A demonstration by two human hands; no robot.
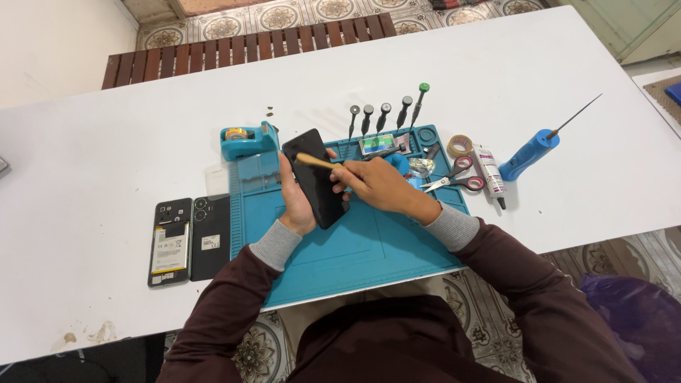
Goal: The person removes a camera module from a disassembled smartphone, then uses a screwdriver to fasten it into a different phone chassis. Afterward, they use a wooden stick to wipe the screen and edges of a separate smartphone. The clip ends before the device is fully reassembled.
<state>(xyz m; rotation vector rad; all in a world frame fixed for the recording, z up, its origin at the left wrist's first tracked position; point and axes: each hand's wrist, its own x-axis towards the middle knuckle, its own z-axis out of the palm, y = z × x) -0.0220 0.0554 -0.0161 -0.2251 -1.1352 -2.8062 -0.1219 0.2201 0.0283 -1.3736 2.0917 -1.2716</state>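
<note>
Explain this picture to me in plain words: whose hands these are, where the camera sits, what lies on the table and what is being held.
This is one view from a camera worn on a person's head, looking down at their own two bare hands. The left hand holds a flat black phone-shaped slab tilted above a teal rubber work mat on a long white table. The right hand holds a thin wooden-handled tool whose tip lies across the slab. Left of the mat lie an opened black phone showing its insides and a black back cover. Behind the mat stand five small screwdrivers; to the right are red-handled scissors and a blue handle with a long needle.
</note>
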